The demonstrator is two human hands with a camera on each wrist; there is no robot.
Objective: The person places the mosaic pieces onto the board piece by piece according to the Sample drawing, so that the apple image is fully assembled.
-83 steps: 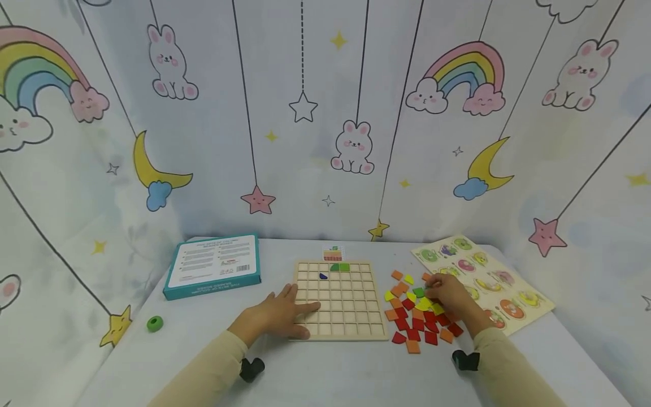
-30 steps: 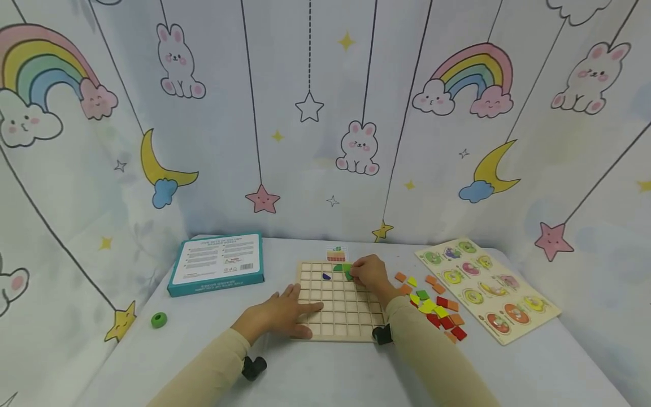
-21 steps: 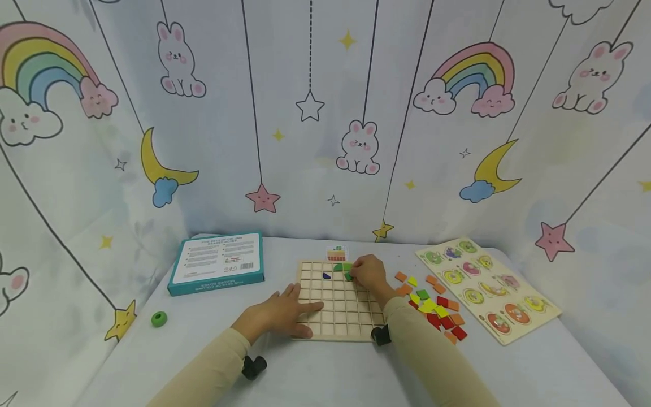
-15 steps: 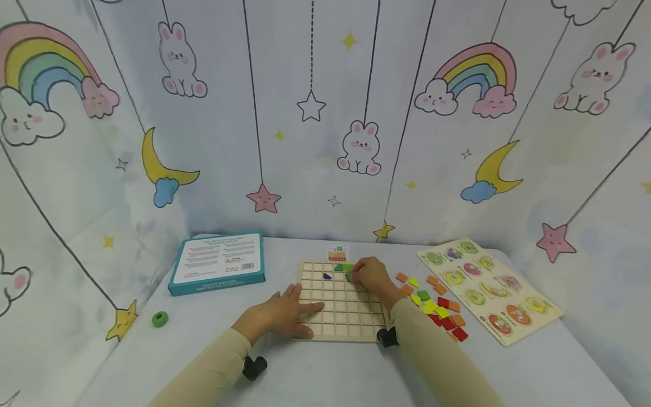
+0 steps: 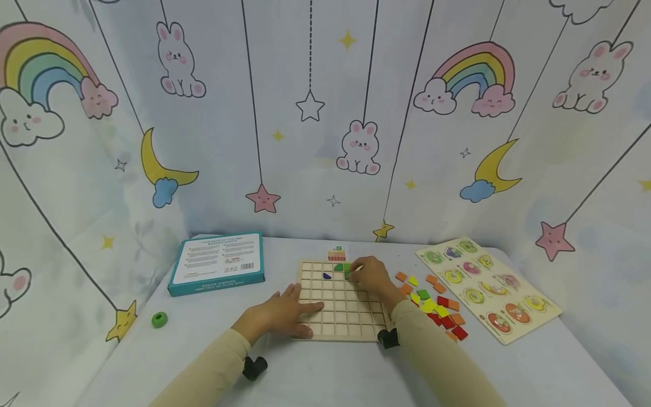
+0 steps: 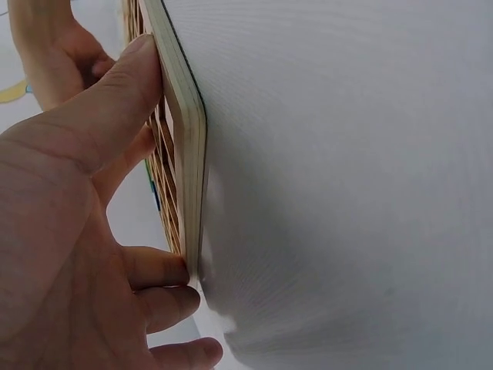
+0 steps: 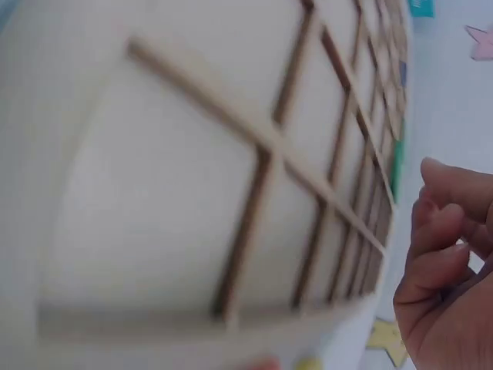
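Wooden grid board (image 5: 338, 299) lying flat on the desk (image 5: 315, 373), square rather than long, edges running left-right and near-far, straight ahead of both hands. Left hand (image 5: 277, 316) resting at the board's near left corner, fingers fairly straight and spread over the frame, thumb along the edge; left wrist view confirming fingers (image 6: 115, 100) pressed against the board's rim (image 6: 185, 139), holding nothing. Right hand (image 5: 371, 276) much the nearer to the placed pieces, reached across to the far row, fingertips bent down onto a green tile (image 5: 348, 275) in the second row, just near of the two green tiles (image 5: 342, 267) already seated in the far row; whether pinched or merely pressed, cannot tell, since the head view is small and the right wrist view shows only curled fingers (image 7: 443, 254) beside the blurred grid. Small blue piece (image 5: 326, 276) sitting in a cell just left of the right hand. Loose tile pile (image 5: 432, 308), red, orange, yellow and green, on the desk right of the board, close beside the right forearm. Pattern card (image 5: 337, 253) touching the board's far edge.
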